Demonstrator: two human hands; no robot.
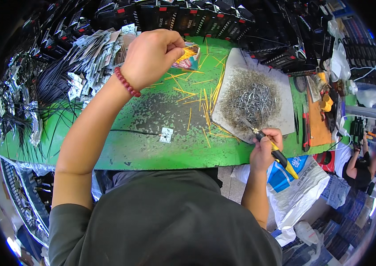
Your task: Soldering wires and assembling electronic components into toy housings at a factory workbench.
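My left hand (154,57), a red bead bracelet on its wrist, reaches over a small box (193,63) of yellow wires (190,54). Its fingers are pinched at the wires; what lies between the fingertips is hidden. In my right hand (265,148) is a soldering iron (278,155) with a yellow and black handle, its tip pointing up and left. That tip is over the near edge of a pale board (236,66) bearing a tangle of silvery wire-like strands (259,103) amid brownish residue. A small white circuit board (166,135) with a black cable lies on the green table before me.
Loose yellow wires (205,106) are strewn mid-table. Stacked circuit boards (101,55) with black cables fill the left. Black boxes (188,22) line the back. Red-handled tools (306,128) lie by a brown board (321,128) at right. Another person (361,166) sits far right.
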